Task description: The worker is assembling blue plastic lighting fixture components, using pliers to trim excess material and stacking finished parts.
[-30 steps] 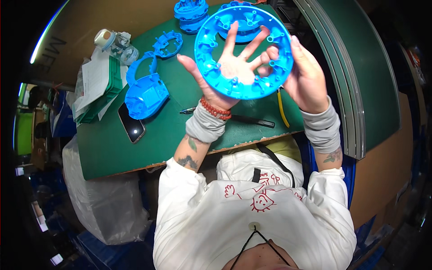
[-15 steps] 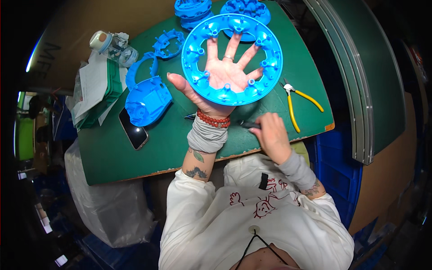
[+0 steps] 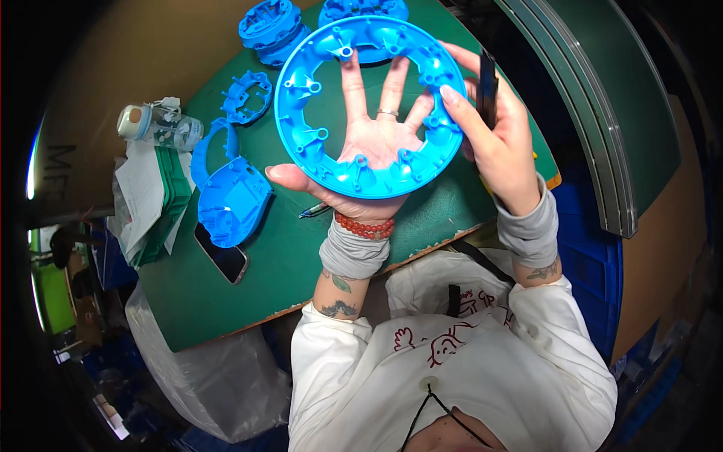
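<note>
Two hands on one part here: the big blue plastic ring (image 3: 369, 105) is held up over the green table (image 3: 226, 301), sitting at about 12 o'clock in the view. Left hand (image 3: 361, 162) is spread wide open behind it, palm flat against the back, fingers showing through the hole, thumb hooked under the rim at 8 o'clock. Right hand (image 3: 493, 139) pinches the rim at 3 o'clock with its fingertips while the rest of it is curled around a dark slim tool (image 3: 487, 87), can't tell exactly what kind. I'd guess the ring is light and fairly stiff, but those little posts and bosses around it look snappable, so grab the smooth outer rim, not the pegs. Off at 9 o'clock on the table lie a blue housing shell (image 3: 233, 200), a smaller blue ring (image 3: 247, 96), a phone (image 3: 222, 256) and a small jar (image 3: 154, 124).
</note>
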The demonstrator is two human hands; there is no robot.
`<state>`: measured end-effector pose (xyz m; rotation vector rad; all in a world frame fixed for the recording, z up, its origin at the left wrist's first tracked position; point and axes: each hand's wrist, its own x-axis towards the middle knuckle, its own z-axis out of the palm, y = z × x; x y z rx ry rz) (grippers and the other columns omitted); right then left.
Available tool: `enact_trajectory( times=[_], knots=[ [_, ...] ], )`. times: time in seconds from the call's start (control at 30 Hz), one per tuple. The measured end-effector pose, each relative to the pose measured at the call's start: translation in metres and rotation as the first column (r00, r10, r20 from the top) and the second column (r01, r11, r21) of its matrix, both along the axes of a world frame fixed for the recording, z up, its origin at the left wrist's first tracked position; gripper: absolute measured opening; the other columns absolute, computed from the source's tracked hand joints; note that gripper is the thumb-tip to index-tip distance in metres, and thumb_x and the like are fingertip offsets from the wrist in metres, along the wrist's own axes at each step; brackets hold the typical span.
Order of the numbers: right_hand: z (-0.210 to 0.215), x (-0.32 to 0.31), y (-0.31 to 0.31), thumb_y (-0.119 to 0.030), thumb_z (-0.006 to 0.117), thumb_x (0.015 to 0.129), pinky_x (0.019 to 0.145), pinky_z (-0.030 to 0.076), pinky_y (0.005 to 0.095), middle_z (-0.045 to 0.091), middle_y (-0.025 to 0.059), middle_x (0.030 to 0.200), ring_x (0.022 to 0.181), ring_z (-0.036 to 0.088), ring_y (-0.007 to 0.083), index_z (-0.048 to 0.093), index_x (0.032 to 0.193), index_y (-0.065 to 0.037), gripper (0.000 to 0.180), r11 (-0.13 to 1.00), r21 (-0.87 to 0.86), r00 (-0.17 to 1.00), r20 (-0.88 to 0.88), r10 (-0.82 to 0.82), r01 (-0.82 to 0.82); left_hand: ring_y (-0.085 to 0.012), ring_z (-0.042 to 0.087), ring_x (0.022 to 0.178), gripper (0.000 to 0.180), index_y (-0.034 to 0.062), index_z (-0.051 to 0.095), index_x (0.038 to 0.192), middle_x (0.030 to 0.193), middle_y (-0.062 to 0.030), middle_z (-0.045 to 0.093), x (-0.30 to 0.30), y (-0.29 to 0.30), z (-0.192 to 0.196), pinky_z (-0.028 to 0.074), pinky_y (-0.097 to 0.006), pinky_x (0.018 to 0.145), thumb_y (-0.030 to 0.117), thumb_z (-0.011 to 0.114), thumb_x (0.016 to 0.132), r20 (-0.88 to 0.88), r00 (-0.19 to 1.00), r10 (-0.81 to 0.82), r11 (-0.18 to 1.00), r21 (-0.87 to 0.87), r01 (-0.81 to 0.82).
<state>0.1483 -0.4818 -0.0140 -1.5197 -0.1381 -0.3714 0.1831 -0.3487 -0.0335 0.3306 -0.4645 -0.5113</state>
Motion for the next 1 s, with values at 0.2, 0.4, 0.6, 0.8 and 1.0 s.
enact_trajectory(
  times=[0.2,0.4,0.6,0.8,1.0],
  knots=[
    [-0.006,-0.024,-0.008,-0.024,0.045,0.093,0.061,0.042,0.024,0.055,0.0078,0.083,0.069,0.052,0.0113,0.044,0.112,0.002,0.033,0.974,-0.108,0.96,0.219,-0.173,0.201,-0.0466,0.004,0.132,0.131,0.0309,-0.006,0.141,0.146,-0.0202,-0.007,0.003,0.0,-0.011,0.014,-0.068,0.099,0.08,0.064,0.041,0.039,0.996,-0.074,0.928,-0.362,0.083],
    [-0.025,-0.06,0.012,-0.02,0.054,0.087,0.059,0.044,0.032,0.055,0.0145,0.077,0.067,0.056,0.0288,0.053,0.096,0.002,0.024,0.875,-0.447,0.981,0.133,-0.141,0.186,-0.044,0.005,0.133,0.115,0.0367,0.003,0.14,0.147,-0.0182,-0.002,-0.005,0.0,0.006,0.011,-0.076,0.093,0.061,0.07,0.051,0.089,0.979,0.183,0.983,0.013,-0.185],
    [-0.025,-0.059,0.021,-0.018,0.057,0.085,0.053,0.042,0.0325,0.053,0.0114,0.072,0.06,0.054,0.0274,0.056,0.094,-0.001,0.02,0.834,-0.489,0.964,0.199,-0.178,0.255,-0.0424,0.006,0.133,0.112,0.037,0.009,0.14,0.148,-0.0089,0.004,-0.01,0.0,0.01,0.009,-0.075,0.094,0.054,0.073,0.049,0.069,0.961,0.269,0.962,0.039,-0.272],
    [-0.026,-0.06,0.023,-0.019,0.059,0.083,0.049,0.04,0.0323,0.052,0.0081,0.068,0.058,0.054,0.0243,0.057,0.093,-0.003,0.018,0.786,-0.556,0.963,0.177,-0.205,0.27,-0.0405,0.007,0.133,0.113,0.0372,0.011,0.14,0.148,-0.0079,0.005,-0.011,-0.003,0.013,0.008,-0.075,0.095,0.052,0.075,0.048,0.05,0.946,0.32,0.942,0.087,-0.323],
    [-0.024,-0.061,0.026,-0.019,0.061,0.082,0.048,0.04,0.0321,0.051,0.0077,0.067,0.057,0.053,0.0236,0.058,0.093,-0.003,0.019,0.765,-0.572,0.955,0.173,-0.242,0.297,-0.0405,0.008,0.133,0.112,0.0363,0.012,0.14,0.148,-0.0078,0.005,-0.009,0.0,0.009,0.009,-0.075,0.095,0.052,0.075,0.049,0.122,0.937,0.327,0.943,0.027,-0.333]
  ],
)
